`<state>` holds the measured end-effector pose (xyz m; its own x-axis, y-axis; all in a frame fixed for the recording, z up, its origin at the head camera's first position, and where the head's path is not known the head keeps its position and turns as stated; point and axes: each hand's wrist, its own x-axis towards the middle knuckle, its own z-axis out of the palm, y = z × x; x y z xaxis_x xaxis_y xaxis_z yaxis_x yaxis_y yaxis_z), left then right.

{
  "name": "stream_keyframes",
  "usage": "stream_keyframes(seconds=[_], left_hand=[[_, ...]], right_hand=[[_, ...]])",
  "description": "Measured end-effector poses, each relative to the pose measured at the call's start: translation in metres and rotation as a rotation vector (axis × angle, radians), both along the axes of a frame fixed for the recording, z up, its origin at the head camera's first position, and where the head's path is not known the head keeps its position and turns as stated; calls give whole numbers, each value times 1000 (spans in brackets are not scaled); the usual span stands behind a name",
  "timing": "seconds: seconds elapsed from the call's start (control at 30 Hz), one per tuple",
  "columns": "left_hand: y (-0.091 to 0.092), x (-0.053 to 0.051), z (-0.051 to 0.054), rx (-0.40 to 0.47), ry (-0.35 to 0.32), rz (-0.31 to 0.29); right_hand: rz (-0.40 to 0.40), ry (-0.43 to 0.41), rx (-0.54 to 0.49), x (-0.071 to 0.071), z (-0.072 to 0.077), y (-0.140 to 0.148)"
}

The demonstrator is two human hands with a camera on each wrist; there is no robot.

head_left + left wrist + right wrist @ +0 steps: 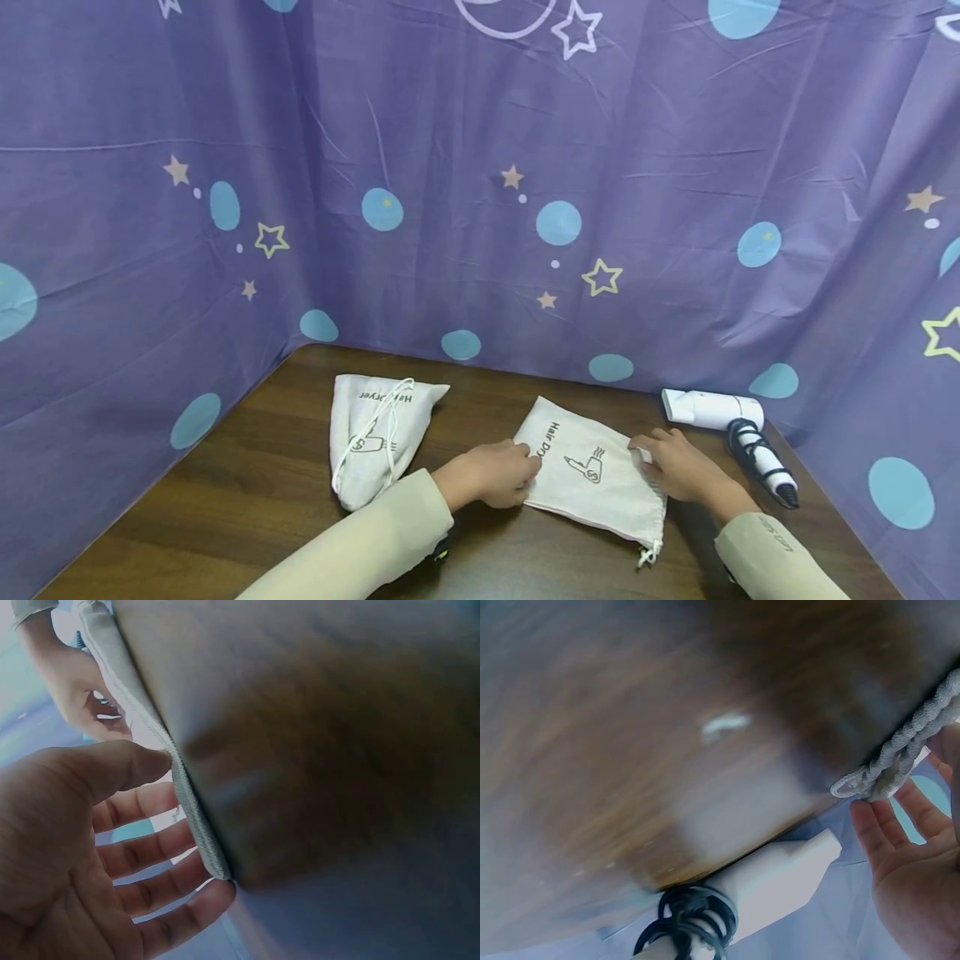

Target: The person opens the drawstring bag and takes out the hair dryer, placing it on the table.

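A white cloth drawstring bag (581,471) printed "Hair Dryer" with a dryer drawing lies flat on the table. At its left edge, my left hand (493,473) touches the cloth; in the left wrist view the thumb and fairly straight fingers (161,881) meet the bag's edge (196,814). My right hand (686,467) rests at the bag's other end, fingertips on the cloth near the opening. In the right wrist view, the twisted drawstring (900,750) runs beside the right hand (915,881), whose thumb is hidden.
A second white drawstring bag (375,462), looking filled, lies left on the brown wooden table (247,500). A white hair dryer (712,410) with a black cord wound round its handle lies at the right. Purple patterned curtains (465,208) surround the table. A small dark object (441,550) shows beside the left sleeve.
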<state>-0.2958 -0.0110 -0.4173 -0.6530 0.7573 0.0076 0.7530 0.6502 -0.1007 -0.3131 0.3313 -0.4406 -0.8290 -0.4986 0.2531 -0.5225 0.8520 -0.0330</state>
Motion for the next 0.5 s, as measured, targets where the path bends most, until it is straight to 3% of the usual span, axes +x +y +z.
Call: stream_keyframes(seconds=[0.27, 0.5], left_hand=[[17, -4, -3, -28, 21, -9], [32, -7, 0, -28, -1, -3]], right_hand=[[-4, 40, 14, 2, -3, 16], [-81, -20, 31, 3, 1, 25]])
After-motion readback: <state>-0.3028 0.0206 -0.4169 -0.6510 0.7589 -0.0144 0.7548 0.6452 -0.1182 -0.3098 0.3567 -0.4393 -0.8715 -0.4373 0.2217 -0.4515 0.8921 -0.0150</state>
